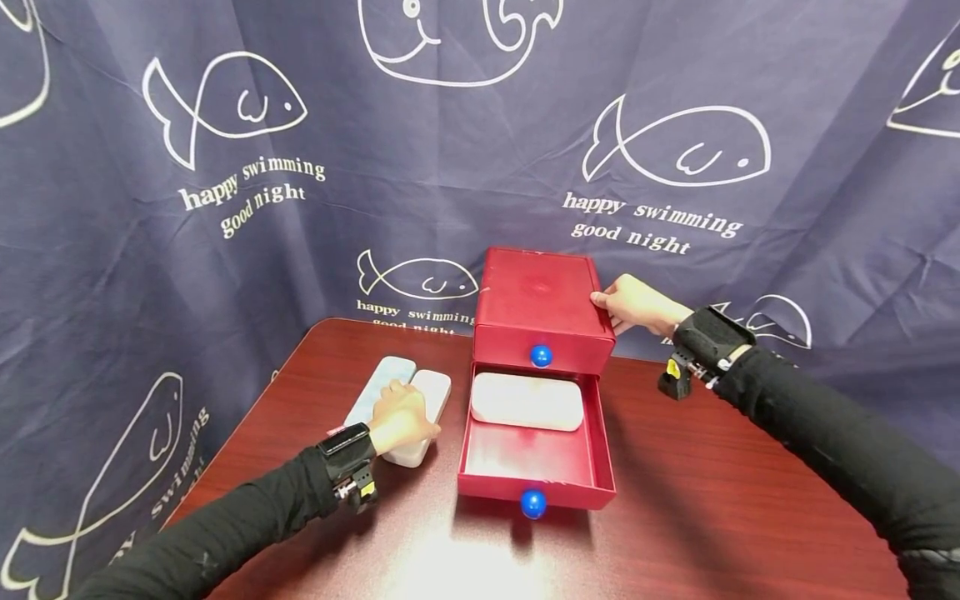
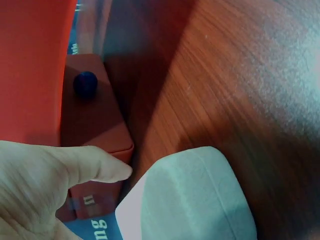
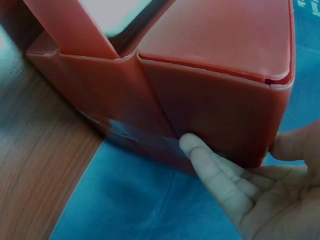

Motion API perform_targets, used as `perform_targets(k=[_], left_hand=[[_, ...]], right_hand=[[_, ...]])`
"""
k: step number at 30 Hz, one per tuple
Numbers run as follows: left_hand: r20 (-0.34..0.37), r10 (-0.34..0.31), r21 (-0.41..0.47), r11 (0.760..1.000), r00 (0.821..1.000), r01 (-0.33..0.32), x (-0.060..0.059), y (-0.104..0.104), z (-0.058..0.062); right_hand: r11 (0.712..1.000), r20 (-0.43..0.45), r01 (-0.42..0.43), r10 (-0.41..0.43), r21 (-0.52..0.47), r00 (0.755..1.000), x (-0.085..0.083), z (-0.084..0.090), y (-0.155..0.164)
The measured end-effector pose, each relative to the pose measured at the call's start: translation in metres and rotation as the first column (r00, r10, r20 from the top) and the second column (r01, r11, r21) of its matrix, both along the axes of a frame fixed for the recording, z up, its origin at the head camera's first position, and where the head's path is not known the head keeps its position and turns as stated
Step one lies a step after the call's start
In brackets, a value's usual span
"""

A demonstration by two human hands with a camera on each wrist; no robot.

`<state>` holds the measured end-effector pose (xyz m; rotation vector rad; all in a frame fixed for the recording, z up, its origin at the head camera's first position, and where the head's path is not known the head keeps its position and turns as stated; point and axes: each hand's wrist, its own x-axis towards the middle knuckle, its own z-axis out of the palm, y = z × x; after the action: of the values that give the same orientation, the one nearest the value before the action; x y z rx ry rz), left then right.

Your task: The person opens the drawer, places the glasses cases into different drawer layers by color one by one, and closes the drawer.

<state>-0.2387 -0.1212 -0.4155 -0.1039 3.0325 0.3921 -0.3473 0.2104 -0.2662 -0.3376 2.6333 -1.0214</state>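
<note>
Left grip [image 1: 405,415] lies over the white case [image 1: 433,390] beside the red box [image 1: 542,290] on the desk [image 1: 712,475] (can't tell if it holds on), right grip [image 1: 637,303] pinches the box's edge, and the case looks light, stiff, smooth, best held by its long sides.

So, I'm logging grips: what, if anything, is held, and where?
The right hand holds the red drawer box by its top right edge. Whether the left hand grips the white case beneath is unclear.
</note>
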Motion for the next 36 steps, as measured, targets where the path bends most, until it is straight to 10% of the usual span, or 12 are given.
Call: perform_targets(k=[18, 36], left_hand=[[-0.017, -0.014, 0.043, 0.999, 1.000, 0.015, 0.000, 0.002, -0.011], [0.046, -0.043, -0.140, 0.989, 0.998, 0.049, -0.006, 0.011, -0.010]], right_hand=[[1.000, 0.026, 0.004, -0.004, -0.007, 1.000, -0.004, 0.000, 0.002], [1.000, 0.004, 0.002, -0.002, 0.002, 1.000, -0.004, -0.003, 0.002]])
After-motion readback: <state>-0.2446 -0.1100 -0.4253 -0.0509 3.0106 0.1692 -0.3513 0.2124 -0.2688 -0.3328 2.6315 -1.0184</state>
